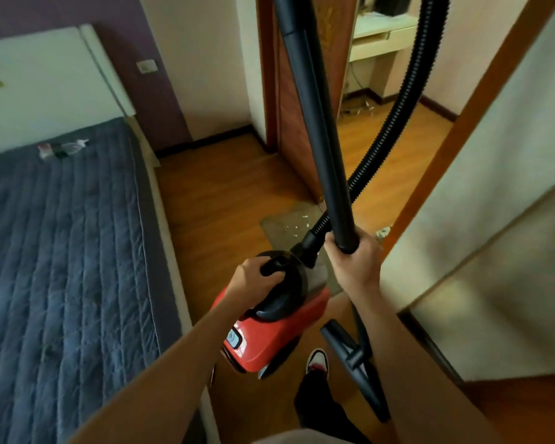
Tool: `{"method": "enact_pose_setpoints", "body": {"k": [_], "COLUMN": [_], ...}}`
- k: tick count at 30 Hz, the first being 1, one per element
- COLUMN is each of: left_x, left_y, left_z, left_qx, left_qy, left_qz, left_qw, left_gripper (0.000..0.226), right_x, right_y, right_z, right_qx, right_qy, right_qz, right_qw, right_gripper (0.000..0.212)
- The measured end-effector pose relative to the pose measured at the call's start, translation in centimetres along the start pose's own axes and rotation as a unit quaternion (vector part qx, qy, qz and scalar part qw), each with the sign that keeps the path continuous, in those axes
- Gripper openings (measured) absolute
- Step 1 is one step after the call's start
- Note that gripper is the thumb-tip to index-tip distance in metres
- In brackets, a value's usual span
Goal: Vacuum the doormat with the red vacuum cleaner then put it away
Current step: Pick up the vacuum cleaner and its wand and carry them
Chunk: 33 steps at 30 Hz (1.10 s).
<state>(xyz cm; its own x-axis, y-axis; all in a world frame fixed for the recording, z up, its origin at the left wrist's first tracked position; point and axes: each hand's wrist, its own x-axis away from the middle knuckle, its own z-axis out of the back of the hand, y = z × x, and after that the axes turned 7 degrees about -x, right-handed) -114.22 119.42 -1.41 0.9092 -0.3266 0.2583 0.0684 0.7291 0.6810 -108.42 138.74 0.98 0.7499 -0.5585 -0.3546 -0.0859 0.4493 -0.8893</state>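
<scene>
1. Two hands are engaged: the left hand (253,277) is curled round the black handle (274,267) on top of the vacuum (279,331).
2. The right hand (356,267), just right of the vacuum, is clenched round the lower end of the wand (321,139), which is held upright and runs out of the top of the view.
3. The hose (394,123) is joined to the front of the vacuum, passes behind the wand and arcs upward to the right.
4. The vacuum is seen red-bodied and tilted; whether it rests on the floor (212,203) cannot be told.
5. The doormat (285,229) lies just beyond the vacuum, strewn with pale scraps and partly hidden by the vacuum's front.
6. A shoe (318,360) and a black T-shaped part (350,354) are shown right of the vacuum's rear.
7. A bed (61,235) with a grey quilt lies left of the vacuum; a brown door (289,123) stands beyond it, past the doormat.
</scene>
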Motion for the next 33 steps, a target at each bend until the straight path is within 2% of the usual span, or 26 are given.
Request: {"method": "enact_pose_setpoints", "body": {"k": [6, 12, 14, 17, 18, 20, 22, 24, 28, 33], "left_x": [-8.8, -14.7, -16.5, -19.4, -20.3, -22.3, -24.6, -27.3, -33.6, -41.1], "left_y": [2.8, 4.0, 3.8, 2.7, 2.3, 1.1, -0.2, -1.8, -4.7, -8.1], "left_z": [2.5, 5.5, 6.8, 8.3, 8.7, 9.4, 10.3, 11.6, 15.8, 21.7], "left_qx": [-0.004, 0.022, 0.022, 0.03, 0.032, 0.043, 0.054, 0.07, 0.086, 0.089], "left_qy": [0.052, 0.099, 0.116, 0.133, 0.135, 0.135, 0.139, 0.143, 0.138, 0.142], "left_qz": [0.057, 0.08, 0.103, 0.111, 0.117, 0.135, 0.147, 0.15, 0.144, 0.12], "left_qw": [0.997, 0.992, 0.988, 0.984, 0.983, 0.981, 0.978, 0.976, 0.976, 0.978], "left_gripper": [0.013, 0.005, 0.006, 0.02, 0.016, 0.003, 0.009, 0.003, 0.018, 0.009], "right_x": [-11.1, -19.3, -21.3, -24.0, -24.8, -26.5, -28.4, -30.6, -35.0, -40.8], "right_y": [2.6, 3.0, 3.1, 3.6, 3.8, 4.2, 4.4, 4.5, 4.4, 2.7], "right_z": [-3.7, -8.5, -10.5, -13.7, -14.9, -17.2, -19.8, -22.9, -30.1, -39.8], "right_qx": [-0.033, -0.059, -0.072, -0.091, -0.093, -0.093, -0.095, -0.098, -0.094, -0.082], "right_qy": [-0.067, -0.125, -0.151, -0.194, -0.204, -0.21, -0.209, -0.211, -0.216, -0.222], "right_qz": [0.027, 0.023, 0.032, 0.038, 0.036, 0.038, 0.044, 0.042, 0.036, 0.024], "right_qw": [0.997, 0.99, 0.985, 0.976, 0.974, 0.973, 0.972, 0.972, 0.971, 0.971], "right_gripper": [0.03, 0.011, 0.015, 0.024, 0.027, 0.032, 0.034, 0.035, 0.036, 0.037]}}
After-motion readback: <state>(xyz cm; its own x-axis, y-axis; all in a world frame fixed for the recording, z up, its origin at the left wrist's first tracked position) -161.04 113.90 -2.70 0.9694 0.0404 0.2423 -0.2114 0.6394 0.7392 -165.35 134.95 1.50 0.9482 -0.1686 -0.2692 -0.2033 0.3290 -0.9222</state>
